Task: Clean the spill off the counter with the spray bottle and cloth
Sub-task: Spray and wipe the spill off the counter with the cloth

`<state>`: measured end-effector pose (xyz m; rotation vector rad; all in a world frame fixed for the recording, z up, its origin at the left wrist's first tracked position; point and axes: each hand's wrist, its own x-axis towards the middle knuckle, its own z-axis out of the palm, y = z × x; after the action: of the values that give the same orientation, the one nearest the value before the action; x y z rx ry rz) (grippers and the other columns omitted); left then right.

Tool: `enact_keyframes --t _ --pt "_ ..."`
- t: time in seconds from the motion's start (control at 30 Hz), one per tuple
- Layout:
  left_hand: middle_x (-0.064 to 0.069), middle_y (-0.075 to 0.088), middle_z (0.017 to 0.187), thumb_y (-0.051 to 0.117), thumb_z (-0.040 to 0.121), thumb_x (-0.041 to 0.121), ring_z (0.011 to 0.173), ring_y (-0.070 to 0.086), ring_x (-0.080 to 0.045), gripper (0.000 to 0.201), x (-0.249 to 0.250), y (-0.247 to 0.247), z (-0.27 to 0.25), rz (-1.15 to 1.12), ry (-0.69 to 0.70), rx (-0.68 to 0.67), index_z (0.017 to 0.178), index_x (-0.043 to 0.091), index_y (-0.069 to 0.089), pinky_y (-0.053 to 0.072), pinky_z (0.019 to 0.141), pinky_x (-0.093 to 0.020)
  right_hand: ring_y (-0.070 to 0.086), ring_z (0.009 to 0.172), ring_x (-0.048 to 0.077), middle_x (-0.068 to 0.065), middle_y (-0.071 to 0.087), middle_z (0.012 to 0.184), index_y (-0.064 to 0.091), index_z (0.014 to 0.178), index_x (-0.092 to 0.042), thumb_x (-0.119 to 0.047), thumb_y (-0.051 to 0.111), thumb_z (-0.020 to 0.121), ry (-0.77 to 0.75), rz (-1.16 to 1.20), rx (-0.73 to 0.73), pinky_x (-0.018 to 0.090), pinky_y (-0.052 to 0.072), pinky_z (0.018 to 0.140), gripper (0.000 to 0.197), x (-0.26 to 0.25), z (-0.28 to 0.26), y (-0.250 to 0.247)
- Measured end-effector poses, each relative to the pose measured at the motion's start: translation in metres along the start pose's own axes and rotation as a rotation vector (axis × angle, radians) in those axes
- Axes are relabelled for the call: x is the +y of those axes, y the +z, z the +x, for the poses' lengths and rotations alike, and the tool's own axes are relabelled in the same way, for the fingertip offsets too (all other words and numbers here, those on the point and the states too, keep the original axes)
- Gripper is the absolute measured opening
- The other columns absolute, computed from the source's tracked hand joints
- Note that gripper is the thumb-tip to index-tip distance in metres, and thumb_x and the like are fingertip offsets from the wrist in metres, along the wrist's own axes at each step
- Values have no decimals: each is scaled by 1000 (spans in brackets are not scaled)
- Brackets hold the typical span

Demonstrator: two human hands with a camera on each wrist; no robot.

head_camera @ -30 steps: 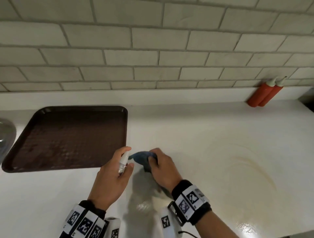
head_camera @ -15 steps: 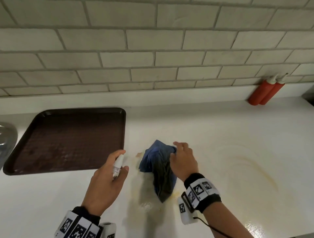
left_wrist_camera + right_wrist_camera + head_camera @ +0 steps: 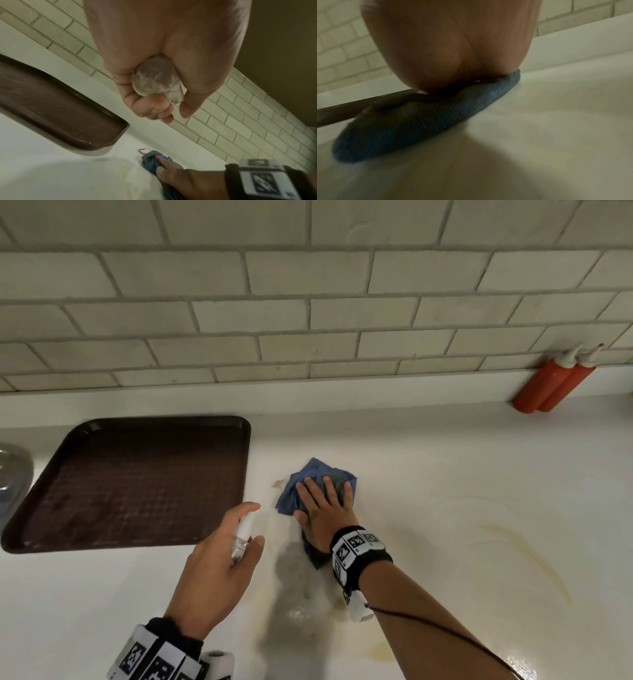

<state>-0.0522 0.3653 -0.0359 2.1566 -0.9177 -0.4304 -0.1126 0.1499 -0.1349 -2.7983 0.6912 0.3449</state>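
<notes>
Head view: right hand (image 3: pixel 325 510), fingers flat, presses the blue cloth (image 3: pixel 308 481) on the tabletop (image 3: pixel 445 474) beside the tray; left hand (image 3: pixel 219 563) grips the spray bottle (image 3: pixel 241 537). Yellowish spill (image 3: pixel 507 539) (faint streaks) remains; wiping under way, judged unfinished.

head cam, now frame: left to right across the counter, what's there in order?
Clear domed object at the frame edge → brown tray → left hand gripping the spray bottle → right hand pressing flat on the blue cloth → yellowish smear rings → two red squeeze bottles.
</notes>
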Motion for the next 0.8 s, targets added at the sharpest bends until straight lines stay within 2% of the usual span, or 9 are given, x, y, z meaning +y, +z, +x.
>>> enact_keyframes --t 0.07,0.2,0.3,0.43,0.57,0.6,0.7,0.8 --pt "11 67 85 58 94 37 71 64 -9 41 3 2 2 4 8 5 127 55 41 53 64 -28 -11 147 27 -7 -7 162 -3 152 -29 -51 12 99 15 20 -8 59 -14 111 59 12 16 -7" --pt "8 63 71 58 95 35 62 62 -11 39 16 10 10 7 24 21 128 49 43 45 54 -15 -11 147 24 -11 -9 161 -5 152 -32 -51 9 99 95 48 -6 58 -12 113 58 58 30 -20" --pt "7 61 69 58 95 32 59 60 -11 40 30 24 21 36 30 12 130 45 44 42 51 -16 -12 147 23 -12 -11 160 -7 152 -34 -52 7 98 204 75 -14 58 -11 113 58 108 19 -25" --pt "-1 63 68 58 95 32 57 58 -14 42 54 52 39 87 25 24 134 39 45 47 56 -28 -11 147 24 -10 -11 161 -7 152 -32 -53 3 97 295 84 21 59 -10 114 59 166 -34 -18" --pt "-1 59 59 58 95 30 54 57 -16 43 83 83 52 86 27 29 134 41 43 43 55 -31 -3 148 26 -7 -5 161 -3 152 -31 -60 -24 82 336 61 49 56 -12 111 79 200 -118 4" --pt "1 58 58 58 95 31 53 57 -16 43 89 90 54 86 33 24 134 41 43 41 56 -31 5 148 28 -6 3 161 4 152 -30 -61 -20 85 356 60 72 57 -9 112 78 208 -141 11" --pt "2 60 61 57 96 33 57 58 -15 41 110 109 54 91 51 8 133 42 43 41 57 -31 28 141 31 -1 31 155 27 150 -24 -54 12 97 413 59 95 59 5 111 62 234 -209 33" --pt "1 61 65 56 96 34 59 59 -16 40 126 127 51 87 58 -25 133 43 43 42 58 -29 33 139 32 0 35 153 30 148 -22 -52 20 97 446 67 91 57 8 110 60 259 -249 41"
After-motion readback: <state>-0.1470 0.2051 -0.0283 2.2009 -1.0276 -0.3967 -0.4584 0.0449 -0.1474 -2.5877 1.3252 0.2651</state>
